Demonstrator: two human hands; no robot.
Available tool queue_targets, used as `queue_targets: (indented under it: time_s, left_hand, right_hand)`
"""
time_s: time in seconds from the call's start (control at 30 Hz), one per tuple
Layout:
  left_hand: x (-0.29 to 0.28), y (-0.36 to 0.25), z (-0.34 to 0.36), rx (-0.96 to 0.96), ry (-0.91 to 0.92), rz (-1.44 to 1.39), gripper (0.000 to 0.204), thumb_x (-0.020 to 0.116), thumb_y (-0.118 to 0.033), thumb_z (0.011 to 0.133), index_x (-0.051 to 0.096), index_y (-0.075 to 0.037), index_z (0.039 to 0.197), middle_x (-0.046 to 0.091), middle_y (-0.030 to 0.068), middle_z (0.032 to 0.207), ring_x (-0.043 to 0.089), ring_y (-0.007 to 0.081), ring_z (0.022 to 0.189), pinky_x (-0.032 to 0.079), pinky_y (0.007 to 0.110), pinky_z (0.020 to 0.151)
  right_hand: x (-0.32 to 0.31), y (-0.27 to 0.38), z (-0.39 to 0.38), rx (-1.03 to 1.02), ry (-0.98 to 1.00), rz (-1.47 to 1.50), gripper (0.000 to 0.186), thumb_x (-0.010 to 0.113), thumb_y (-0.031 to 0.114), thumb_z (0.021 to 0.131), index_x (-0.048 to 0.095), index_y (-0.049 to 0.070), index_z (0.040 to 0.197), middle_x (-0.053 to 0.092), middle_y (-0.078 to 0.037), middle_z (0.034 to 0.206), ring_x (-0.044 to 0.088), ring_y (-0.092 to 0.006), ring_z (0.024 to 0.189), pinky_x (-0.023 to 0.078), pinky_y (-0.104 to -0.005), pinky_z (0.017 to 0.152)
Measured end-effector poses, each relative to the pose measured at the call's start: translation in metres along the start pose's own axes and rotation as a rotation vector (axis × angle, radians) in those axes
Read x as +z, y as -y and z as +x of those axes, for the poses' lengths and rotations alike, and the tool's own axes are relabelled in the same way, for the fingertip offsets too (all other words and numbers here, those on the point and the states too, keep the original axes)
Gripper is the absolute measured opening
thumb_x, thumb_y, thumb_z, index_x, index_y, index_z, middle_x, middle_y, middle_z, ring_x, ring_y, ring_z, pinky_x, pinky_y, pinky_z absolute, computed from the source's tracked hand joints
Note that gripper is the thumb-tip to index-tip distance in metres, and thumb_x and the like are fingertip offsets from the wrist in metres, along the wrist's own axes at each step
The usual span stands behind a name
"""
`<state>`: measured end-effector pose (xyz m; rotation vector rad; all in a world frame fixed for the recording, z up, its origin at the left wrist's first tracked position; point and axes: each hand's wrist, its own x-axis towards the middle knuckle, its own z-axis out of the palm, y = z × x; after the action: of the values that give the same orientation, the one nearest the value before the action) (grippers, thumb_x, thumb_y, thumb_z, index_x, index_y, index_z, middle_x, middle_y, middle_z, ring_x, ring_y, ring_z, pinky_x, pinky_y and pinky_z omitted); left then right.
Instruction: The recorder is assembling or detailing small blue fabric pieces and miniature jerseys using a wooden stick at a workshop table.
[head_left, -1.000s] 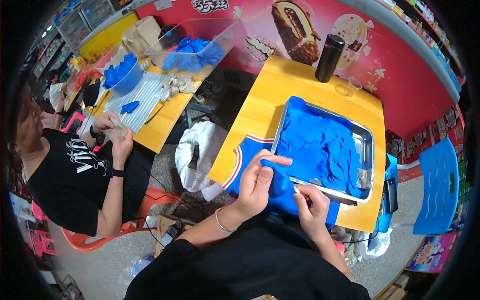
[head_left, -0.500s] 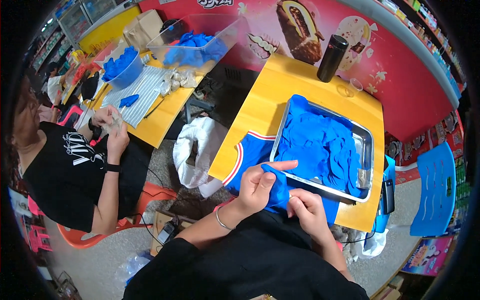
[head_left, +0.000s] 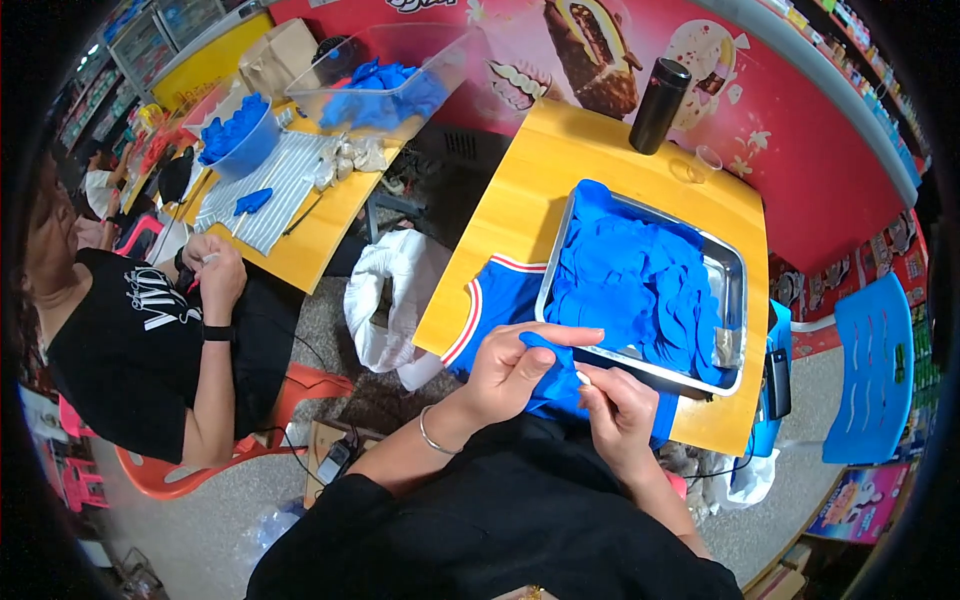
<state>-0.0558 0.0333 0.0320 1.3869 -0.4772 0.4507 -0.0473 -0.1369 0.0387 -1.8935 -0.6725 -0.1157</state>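
My left hand (head_left: 505,372) grips a blue rubbery piece (head_left: 553,372), its forefinger stretched out to the right over it. My right hand (head_left: 622,412) pinches a small white item (head_left: 583,379) at the right side of that piece; what exactly it is, I cannot make out. Just beyond both hands, a steel tray (head_left: 738,310) holds a heap of flat blue pieces (head_left: 630,280). A blue garment with red-and-white trim (head_left: 505,300) lies under the tray's left corner and beneath my hands on the yellow table (head_left: 500,215).
A black flask (head_left: 658,105) and clear cup (head_left: 700,165) stand at the back. Left, a seated co-worker (head_left: 130,370) works beside a second table (head_left: 295,245) with a blue-filled tub (head_left: 240,150) and bin (head_left: 390,110). A white sack (head_left: 385,290) lies between tables; a blue chair (head_left: 865,370) stands right.
The blue piece is bunched lower between my hands, and my right fingers have shifted up against it. The co-worker's hands have drawn closer together. The camera view has tilted slightly.
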Motion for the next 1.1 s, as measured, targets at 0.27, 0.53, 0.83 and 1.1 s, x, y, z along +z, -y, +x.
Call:
queue_targets:
  time_s: [0.27,0.53,0.83,1.1]
  left_hand:
    - [-0.006,0.008,0.005,-0.129,0.102,-0.009,0.040,0.044,-0.032,0.096,0.062,0.003,0.103,0.067,0.0110,0.103,0.043,0.0025,0.053,0.036,0.019,0.051]
    - [-0.011,0.002,0.003,-0.080,0.011,-0.026,0.051,0.039,-0.040,0.096,0.046,0.002,0.125,0.052,0.0146,0.126,0.053,0.0150,0.108,0.041,0.024,0.085]
    - [-0.006,-0.004,0.007,-0.052,0.012,-0.041,0.049,0.041,-0.035,0.096,0.048,0.004,0.124,0.054,0.0165,0.124,0.054,0.0235,0.113,0.040,0.030,0.093]
    - [-0.013,-0.005,0.007,-0.094,0.083,-0.049,0.048,0.043,-0.035,0.095,0.051,0.003,0.122,0.058,0.0150,0.120,0.057,0.0219,0.108,0.043,0.030,0.092]
  right_hand:
    - [-0.006,-0.011,-0.004,0.420,0.324,0.576,0.020,0.051,0.012,0.091,0.064,-0.002,0.097,0.059,-0.005,0.065,0.055,-0.0095,0.061,0.042,-0.0243,0.054]
    - [0.001,-0.010,0.000,0.025,0.029,0.104,0.031,0.064,-0.003,0.076,0.066,0.005,0.105,0.060,-0.008,0.080,0.053,-0.0133,0.063,0.040,-0.0234,0.054]
    - [0.004,-0.018,-0.002,-0.161,-0.127,0.020,0.025,0.069,-0.005,0.071,0.066,0.003,0.094,0.064,-0.010,0.075,0.057,-0.0162,0.056,0.042,-0.0252,0.048]
    - [0.008,-0.021,-0.001,-0.176,-0.041,0.103,0.020,0.065,-0.002,0.077,0.064,0.001,0.097,0.065,-0.011,0.076,0.060,-0.0166,0.060,0.045,-0.0252,0.052]
